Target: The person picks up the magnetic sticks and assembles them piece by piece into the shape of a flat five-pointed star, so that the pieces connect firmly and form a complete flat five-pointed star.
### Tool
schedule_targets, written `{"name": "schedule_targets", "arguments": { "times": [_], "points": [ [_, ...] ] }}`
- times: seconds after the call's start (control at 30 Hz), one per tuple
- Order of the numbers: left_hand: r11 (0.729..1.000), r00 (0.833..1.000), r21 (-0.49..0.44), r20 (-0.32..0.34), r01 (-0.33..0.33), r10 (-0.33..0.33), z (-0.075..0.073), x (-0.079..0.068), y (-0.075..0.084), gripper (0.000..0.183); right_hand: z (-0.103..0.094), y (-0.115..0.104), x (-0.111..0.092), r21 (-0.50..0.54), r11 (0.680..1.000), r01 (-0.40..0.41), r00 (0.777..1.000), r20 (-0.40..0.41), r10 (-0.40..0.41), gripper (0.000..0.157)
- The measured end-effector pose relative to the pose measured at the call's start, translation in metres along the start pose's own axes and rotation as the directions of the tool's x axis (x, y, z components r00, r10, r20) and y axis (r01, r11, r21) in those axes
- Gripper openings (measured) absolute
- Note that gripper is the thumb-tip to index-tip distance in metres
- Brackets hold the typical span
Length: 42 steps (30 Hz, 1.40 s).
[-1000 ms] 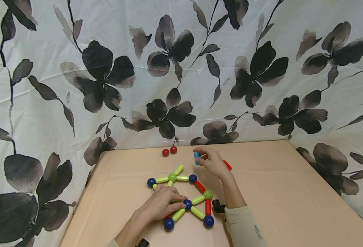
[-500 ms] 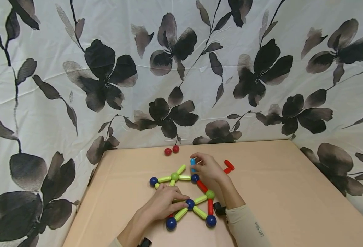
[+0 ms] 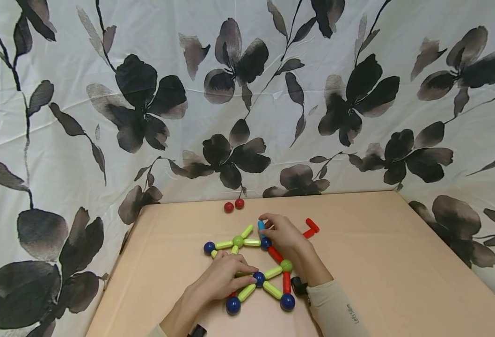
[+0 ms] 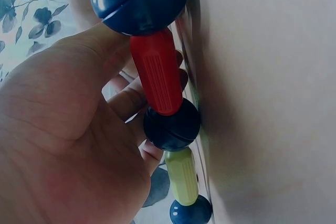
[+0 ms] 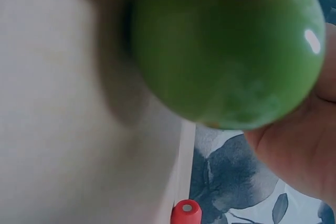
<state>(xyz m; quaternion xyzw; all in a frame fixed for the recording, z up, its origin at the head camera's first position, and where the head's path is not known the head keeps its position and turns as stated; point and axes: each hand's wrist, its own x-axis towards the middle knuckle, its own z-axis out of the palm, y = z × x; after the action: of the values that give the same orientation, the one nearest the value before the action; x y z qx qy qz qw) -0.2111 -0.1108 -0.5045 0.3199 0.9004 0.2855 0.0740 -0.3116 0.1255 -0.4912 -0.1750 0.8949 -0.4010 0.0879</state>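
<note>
A flat frame of magnetic building rods and balls lies on the table, in yellow-green and red rods with blue and green balls. My left hand (image 3: 226, 276) lies over its left part, thumb and index finger on a blue ball (image 3: 258, 279). In the left wrist view the fingers curl behind a red rod (image 4: 156, 74) and a dark blue ball (image 4: 172, 124). My right hand (image 3: 285, 234) pinches a light-blue rod (image 3: 261, 228), its lower end right at the frame's upper right blue ball (image 3: 266, 243). The right wrist view shows a green ball (image 5: 226, 56) close up, hiding the fingertips.
Two red balls (image 3: 234, 205) lie near the table's back edge. Loose red rods (image 3: 312, 227) lie right of the right hand. A floral cloth (image 3: 247, 93) hangs behind the table (image 3: 399, 271).
My right hand has moved left and toward the frame, bringing the light-blue rod down to the blue ball. The left hand keeps its place on the frame.
</note>
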Motion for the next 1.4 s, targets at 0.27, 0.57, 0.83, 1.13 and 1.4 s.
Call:
{"name": "schedule_targets", "arguments": {
  "times": [0.27, 0.57, 0.83, 1.13, 1.4],
  "points": [
    [1.000, 1.000, -0.013, -0.011, -0.006, 0.006, 0.0004, -0.0010, -0.0004, 0.028, 0.0040, -0.0035, -0.0023, -0.078, 0.997, -0.015, 0.994, 0.107, 0.024, 0.050],
    [1.000, 1.000, -0.002, -0.018, -0.020, 0.020, 0.0002, -0.0013, 0.0007, 0.028, 0.0036, -0.0031, -0.0040, -0.064, 0.997, -0.030, 0.995, 0.097, 0.036, 0.048],
    [1.000, 1.000, -0.006, -0.014, -0.011, 0.011, -0.0003, -0.0009, 0.0004, 0.028, 0.0078, -0.0023, -0.0045, 0.005, 0.997, -0.078, 0.990, 0.114, 0.076, 0.049],
    [1.000, 1.000, -0.005, -0.013, -0.008, 0.008, -0.0005, -0.0007, 0.0000, 0.028, 0.0082, -0.0012, -0.0040, -0.029, 0.997, -0.066, 0.989, 0.130, 0.069, 0.050],
    [1.000, 0.999, 0.006, -0.024, -0.029, 0.029, 0.0005, -0.0013, -0.0006, 0.028, 0.0093, 0.0020, -0.0046, -0.020, 0.998, -0.055, 0.986, 0.159, 0.058, 0.051]
  ]
}}
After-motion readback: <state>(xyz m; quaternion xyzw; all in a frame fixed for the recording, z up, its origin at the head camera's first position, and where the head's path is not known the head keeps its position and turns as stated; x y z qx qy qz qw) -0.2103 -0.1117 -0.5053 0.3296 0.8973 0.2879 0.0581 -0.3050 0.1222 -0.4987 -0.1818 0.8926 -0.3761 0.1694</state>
